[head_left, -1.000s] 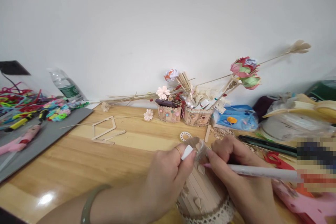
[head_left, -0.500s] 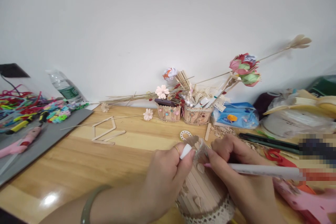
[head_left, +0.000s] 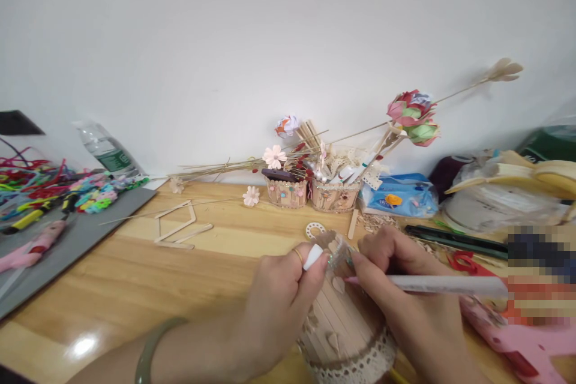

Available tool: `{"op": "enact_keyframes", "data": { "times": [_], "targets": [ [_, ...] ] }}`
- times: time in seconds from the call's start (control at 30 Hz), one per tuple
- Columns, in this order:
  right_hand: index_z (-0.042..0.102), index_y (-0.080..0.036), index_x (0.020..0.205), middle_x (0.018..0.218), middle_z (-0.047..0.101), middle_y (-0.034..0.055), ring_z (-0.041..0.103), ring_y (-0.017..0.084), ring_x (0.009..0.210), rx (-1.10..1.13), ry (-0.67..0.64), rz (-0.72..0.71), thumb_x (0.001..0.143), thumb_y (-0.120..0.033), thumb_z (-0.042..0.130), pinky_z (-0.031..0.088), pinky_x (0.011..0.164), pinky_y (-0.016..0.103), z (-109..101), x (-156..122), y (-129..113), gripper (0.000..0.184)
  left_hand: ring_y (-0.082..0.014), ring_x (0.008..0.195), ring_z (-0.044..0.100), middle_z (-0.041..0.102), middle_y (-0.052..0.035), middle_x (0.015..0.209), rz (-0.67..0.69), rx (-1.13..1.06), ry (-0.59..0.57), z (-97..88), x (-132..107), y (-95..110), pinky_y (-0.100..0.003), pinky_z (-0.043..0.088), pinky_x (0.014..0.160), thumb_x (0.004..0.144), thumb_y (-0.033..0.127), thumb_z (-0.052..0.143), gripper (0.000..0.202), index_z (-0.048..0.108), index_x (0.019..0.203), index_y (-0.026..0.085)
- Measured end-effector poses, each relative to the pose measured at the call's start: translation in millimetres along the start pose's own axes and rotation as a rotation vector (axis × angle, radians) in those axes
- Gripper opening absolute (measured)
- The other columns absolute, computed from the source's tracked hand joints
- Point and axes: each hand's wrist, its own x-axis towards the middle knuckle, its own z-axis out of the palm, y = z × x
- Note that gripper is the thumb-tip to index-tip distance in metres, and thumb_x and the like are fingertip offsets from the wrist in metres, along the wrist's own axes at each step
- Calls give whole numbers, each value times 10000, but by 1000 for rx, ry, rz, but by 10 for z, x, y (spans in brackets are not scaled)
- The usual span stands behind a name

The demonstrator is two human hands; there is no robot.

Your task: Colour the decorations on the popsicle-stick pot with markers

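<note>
A pot made of craft sticks with a lace band round its base lies tilted toward me at the bottom centre. My left hand is closed on a small clear packet over the pot's rim, pinching it with thumb and forefinger. My right hand grips a white pen-like tool and also pinches the packet's other side. A small wooden heart is stuck on the pot between both hands.
Two small decorated stick pots with flowers and skewers stand at the wall. Loose craft sticks lie left of centre. A grey mat holds pipe cleaners and a pink glue gun. Another pink glue gun, red scissors and tissue pack are on the right.
Both hands and the packet have shifted slightly up and left over the pot's rim; the view has drifted a little. The grips are the same.
</note>
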Motion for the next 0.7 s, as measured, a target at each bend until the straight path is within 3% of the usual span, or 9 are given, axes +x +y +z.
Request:
{"op": "enact_keyframes", "data": {
  "times": [0.23, 0.43, 0.53, 0.7],
  "targets": [
    [370, -224, 561, 471, 330, -70, 270, 85, 418, 113, 211, 203, 738, -293, 592, 198, 376, 232, 75, -106, -115, 292, -77, 454, 325, 328, 69, 498, -43, -58, -10, -3, 13, -19, -205, 264, 451, 887, 297, 351, 319, 334, 585, 195],
    [335, -214, 532, 478, 357, -66, 328, 87, 434, 127, 70, 52, 748, -193, 572, 260, 397, 227, 39, -104, 10, 322, -75, 466, 320, 328, 67, 511, -44, -66, -8, -4, 9, -15, -202, 258, 458, 885, 283, 358, 310, 328, 590, 194],
    [333, -208, 518, 474, 362, -66, 329, 79, 421, 52, 67, -7, 764, -174, 559, 278, 390, 218, 6, -82, 19, 336, -74, 465, 322, 331, 67, 510, -41, -62, -11, 0, 0, -6, -201, 257, 459, 886, 282, 356, 308, 329, 592, 194],
    [363, -217, 528, 483, 407, -52, 368, 93, 441, 44, 82, 56, 750, -219, 591, 319, 408, 235, 29, -86, -6, 319, -78, 460, 326, 332, 65, 504, -48, -58, -3, 1, -3, -9, -206, 259, 455, 884, 298, 359, 313, 341, 589, 193]
  ]
}}
